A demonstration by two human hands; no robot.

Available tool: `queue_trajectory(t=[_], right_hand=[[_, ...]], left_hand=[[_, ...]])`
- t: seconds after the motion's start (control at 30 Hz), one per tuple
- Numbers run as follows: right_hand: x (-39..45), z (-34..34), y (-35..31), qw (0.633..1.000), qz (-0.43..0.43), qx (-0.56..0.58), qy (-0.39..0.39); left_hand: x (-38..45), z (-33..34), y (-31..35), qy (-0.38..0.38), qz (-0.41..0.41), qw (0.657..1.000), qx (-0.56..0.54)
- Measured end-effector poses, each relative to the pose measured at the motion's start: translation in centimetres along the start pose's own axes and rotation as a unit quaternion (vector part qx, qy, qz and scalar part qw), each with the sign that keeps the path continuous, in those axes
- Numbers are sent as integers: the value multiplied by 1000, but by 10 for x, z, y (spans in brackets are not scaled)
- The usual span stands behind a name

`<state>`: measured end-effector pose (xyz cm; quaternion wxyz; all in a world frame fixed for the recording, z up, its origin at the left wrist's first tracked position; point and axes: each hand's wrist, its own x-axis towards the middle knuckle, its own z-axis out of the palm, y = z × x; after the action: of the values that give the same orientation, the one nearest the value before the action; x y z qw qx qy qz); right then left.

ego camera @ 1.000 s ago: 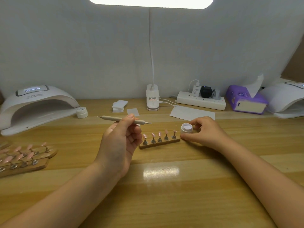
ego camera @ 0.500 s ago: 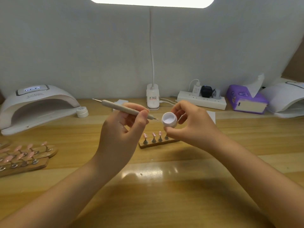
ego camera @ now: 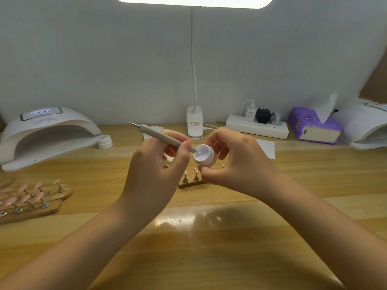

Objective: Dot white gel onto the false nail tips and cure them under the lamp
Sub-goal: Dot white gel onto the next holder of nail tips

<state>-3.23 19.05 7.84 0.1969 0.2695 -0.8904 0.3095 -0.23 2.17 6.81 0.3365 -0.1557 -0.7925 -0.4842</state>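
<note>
Loading step, frame centre: left hand (ego camera: 155,164) pinching dotting tool (ego camera: 162,135), tip inside gel pot (ego camera: 204,154) gripped by right hand (ego camera: 240,162). Next, probably: dot tips on nail stand (ego camera: 189,182) below, lightly.

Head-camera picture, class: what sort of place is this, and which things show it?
Probably a nail-art workstation: a curing lamp on the wooden desk, strips of pink false nail tips, and a gel pot with dotting tool in hand.

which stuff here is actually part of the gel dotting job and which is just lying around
In use:
- dotting tool, gripped by left hand
- white gel pot, held by right hand
- nail tip stand
- curing lamp
- further nail tip stands

Lying about:
- power strip
- purple tissue pack
- small closed jar
- paper sheet
</note>
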Motion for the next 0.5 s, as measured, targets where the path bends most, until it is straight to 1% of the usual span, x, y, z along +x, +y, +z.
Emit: queue_trajectory(t=[0.17,0.5], right_hand=[[0,1,-1,1000,-4,1,-1],[-1,2,-2,1000,-4,-2,-3]], left_hand=[[-1,1,1,-10,4,1000,16],[-1,1,3,-12,-1,1000,15]])
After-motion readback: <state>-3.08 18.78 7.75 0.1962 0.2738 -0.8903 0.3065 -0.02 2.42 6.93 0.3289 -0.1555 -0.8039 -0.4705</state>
